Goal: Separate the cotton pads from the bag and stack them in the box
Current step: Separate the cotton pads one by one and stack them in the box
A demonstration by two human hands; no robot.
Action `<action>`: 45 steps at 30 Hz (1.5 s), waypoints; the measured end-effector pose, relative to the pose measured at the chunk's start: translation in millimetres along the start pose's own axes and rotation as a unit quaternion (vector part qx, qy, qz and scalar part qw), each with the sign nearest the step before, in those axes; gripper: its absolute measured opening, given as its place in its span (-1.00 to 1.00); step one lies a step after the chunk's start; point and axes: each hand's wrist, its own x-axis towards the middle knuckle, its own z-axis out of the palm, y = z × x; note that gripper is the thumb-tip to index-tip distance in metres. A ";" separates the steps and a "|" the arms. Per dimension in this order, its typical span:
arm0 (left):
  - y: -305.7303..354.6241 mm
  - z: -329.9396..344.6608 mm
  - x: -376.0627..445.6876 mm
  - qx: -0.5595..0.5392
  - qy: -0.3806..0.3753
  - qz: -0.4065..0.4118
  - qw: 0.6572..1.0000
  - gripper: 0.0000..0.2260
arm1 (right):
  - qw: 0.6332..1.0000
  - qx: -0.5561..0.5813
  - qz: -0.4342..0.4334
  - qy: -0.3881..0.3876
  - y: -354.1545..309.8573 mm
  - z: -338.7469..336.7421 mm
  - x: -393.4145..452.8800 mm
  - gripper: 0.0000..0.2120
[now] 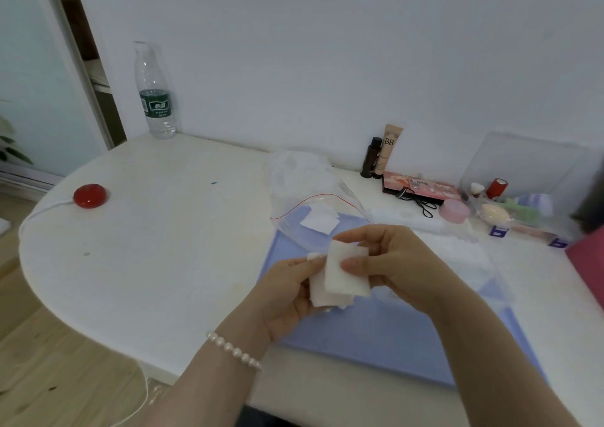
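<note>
My left hand holds a small stack of white square cotton pads from below. My right hand pinches the top pad of that stack between thumb and fingers. Both hands hover over a pale blue mat. Behind them lies a clear zip bag with a red seal line, open, with a few white pads inside. A clear plastic box, partly hidden by my right hand, sits to the right on the mat with white pads in it.
White table with a water bottle at the back left and a red round button with a cord. Cosmetics stand at the back right: BB tube, dark bottle, palette, pink jar, clear organiser.
</note>
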 end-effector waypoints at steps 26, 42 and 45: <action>-4.4 -12.9 -13.0 0.015 -0.051 0.021 0.998 -0.68 | 0.924 -0.342 -0.078 0.151 27.6 21.7 15.6 -0.73; 14.0 -35.4 -9.5 -0.081 0.071 0.052 0.993 -0.81 | 0.893 -0.432 -0.012 0.127 74.7 29.5 29.5 -0.24; 11.1 -34.7 -8.0 -0.080 0.073 0.048 0.993 -0.82 | 0.905 -0.411 0.008 0.106 72.7 27.5 33.5 -0.18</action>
